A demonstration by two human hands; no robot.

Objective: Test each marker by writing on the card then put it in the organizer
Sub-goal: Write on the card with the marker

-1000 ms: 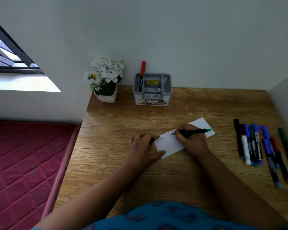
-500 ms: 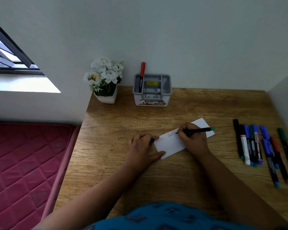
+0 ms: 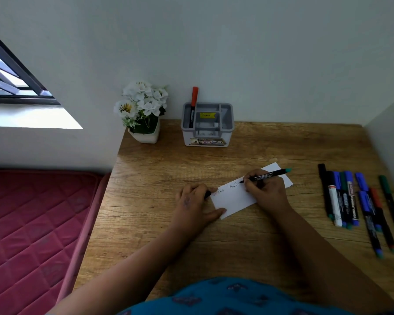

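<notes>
Right hand pinching a black marker, tip on the white card beside handwriting like "Varsh". Left hand pinning the card's edge, fingers curled round a dark cap. Yellow price sticker in the organizer, unreadable.

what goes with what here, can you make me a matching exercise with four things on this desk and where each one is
Things:
1. red-capped marker
2. card
3. flower pot
4. loose markers

Places:
A. lying in a row at the desk's right side
B. standing in the organizer
C. back left corner of the desk
D. under both hands, mid-desk

Pairs: 1-B, 2-D, 3-C, 4-A
</notes>
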